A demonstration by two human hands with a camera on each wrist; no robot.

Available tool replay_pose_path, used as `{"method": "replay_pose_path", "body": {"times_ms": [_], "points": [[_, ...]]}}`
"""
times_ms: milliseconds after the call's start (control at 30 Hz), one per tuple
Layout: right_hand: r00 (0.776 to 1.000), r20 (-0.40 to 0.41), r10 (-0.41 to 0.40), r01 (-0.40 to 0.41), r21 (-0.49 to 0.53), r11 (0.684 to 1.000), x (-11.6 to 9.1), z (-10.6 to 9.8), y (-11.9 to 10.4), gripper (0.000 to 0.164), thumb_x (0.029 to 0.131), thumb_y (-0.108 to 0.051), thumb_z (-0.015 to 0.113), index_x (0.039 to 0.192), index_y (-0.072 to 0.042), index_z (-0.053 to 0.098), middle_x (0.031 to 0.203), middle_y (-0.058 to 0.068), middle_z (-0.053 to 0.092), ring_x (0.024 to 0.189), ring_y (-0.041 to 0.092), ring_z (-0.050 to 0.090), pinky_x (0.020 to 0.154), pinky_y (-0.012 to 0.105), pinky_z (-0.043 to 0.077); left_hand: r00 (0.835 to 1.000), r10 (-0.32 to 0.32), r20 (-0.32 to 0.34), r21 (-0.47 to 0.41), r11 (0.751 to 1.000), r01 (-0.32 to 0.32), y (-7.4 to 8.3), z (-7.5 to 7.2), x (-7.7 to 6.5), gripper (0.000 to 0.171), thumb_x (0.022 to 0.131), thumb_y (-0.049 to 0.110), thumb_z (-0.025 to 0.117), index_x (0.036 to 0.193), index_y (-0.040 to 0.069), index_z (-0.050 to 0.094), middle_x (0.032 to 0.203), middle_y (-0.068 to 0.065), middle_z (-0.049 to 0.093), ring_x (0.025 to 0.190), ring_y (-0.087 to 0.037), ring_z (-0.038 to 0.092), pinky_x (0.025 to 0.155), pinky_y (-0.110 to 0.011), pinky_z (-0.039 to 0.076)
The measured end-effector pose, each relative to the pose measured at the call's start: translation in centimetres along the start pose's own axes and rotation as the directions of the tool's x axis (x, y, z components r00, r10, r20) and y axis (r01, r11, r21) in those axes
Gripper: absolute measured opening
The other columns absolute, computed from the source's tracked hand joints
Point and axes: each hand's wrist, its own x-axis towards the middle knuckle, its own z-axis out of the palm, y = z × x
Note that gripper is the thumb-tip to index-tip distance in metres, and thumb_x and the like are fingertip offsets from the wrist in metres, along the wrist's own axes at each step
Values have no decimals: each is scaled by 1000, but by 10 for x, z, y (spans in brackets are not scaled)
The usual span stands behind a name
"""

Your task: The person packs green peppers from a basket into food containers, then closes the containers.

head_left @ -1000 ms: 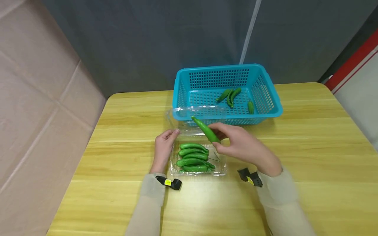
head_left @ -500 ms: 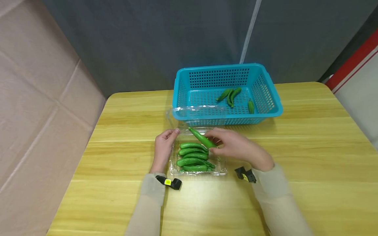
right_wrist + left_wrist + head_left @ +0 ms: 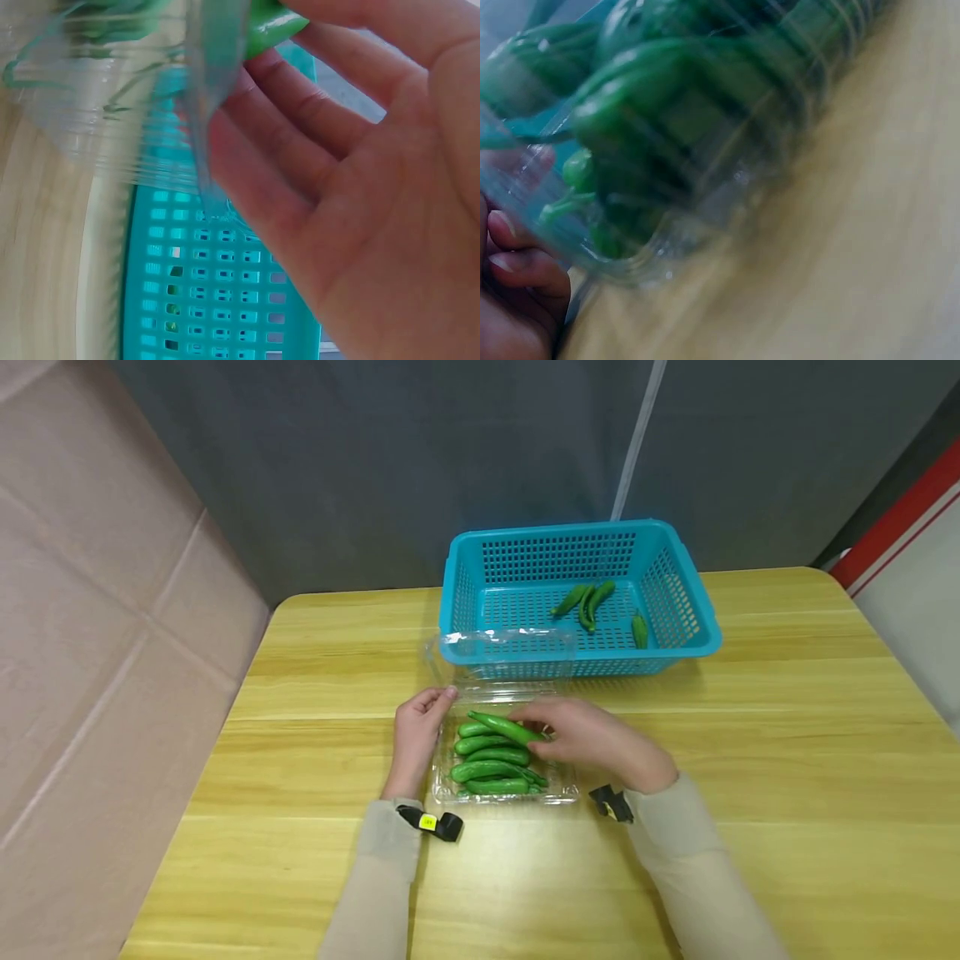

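A clear plastic clamshell box (image 3: 564, 783) lies on the table with its lid (image 3: 551, 692) folded back. Several green peppers (image 3: 491, 771) lie side by side inside it. My left hand (image 3: 416, 739) pinches the box at its left edge near the hinge; in the left wrist view its curled fingers (image 3: 536, 274) are right at the plastic wall. With thumb and fingers, my right hand (image 3: 588, 739) grips a green pepper (image 3: 497, 724) by its right end, low over the back of the box. That pepper overlaps the rearmost ones in the head view. The right wrist view shows only its end (image 3: 274, 28).
Behind the box stands a turquoise perforated basket (image 3: 686, 652), with several green peppers (image 3: 597, 597) on its floor. The raised lid overlaps the basket's front left rim. A dark curtain (image 3: 360, 477) hangs behind the wooden table (image 3: 315, 693), and a pale wall (image 3: 112, 610) flanks the left.
My right hand has moved down and slightly left, lowering the pepper from above the lid's hinge into the box. My left hand has stayed in place.
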Motion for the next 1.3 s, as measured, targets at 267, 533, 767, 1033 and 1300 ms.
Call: {"method": "replay_pose_path", "body": {"times_ms": [267,533,767,1033,1300], "points": [[1000,-14,8,-10,-112,994,3,7,-5,45,78,-14,67,121,-18,56,108,-2,56,92,13,53,79,31,46,1000,4,-5,3,1000,-4,0,-1,0,38,79,46,63,87,9,69,49,3,42,39,-9,33,35,-23,27],[999,-36,32,-38,-189,981,6,11,-8,41,78,-15,67,118,-16,58,102,-1,57,86,14,54,76,33,47,1000,0,-1,-3,1000,0,5,0,-1,35,79,44,63,86,11,70,50,-1,44,38,-10,32,35,-23,26],[997,-80,7,-28,-261,965,9,21,-3,39,78,-11,64,116,-17,60,97,-2,57,82,13,54,71,30,47,1000,-15,14,-3,1000,15,2,0,1,36,78,46,63,86,12,70,50,-1,44,37,-10,33,34,-24,26],[991,-127,29,-67,-308,949,12,27,-4,30,80,-12,65,110,-16,63,97,-1,58,83,16,57,66,32,48,999,-3,34,-7,1000,3,29,-2,-10,26,85,28,61,89,3,68,49,1,42,37,-5,32,34,-22,25],[982,-185,26,-83,-310,947,14,31,-4,26,79,-11,65,105,-16,65,93,-2,60,81,16,59,64,31,49,1000,-11,24,1,1000,11,12,-2,-3,31,82,37,63,88,7,69,48,2,42,38,-9,33,35,-24,27]]}}
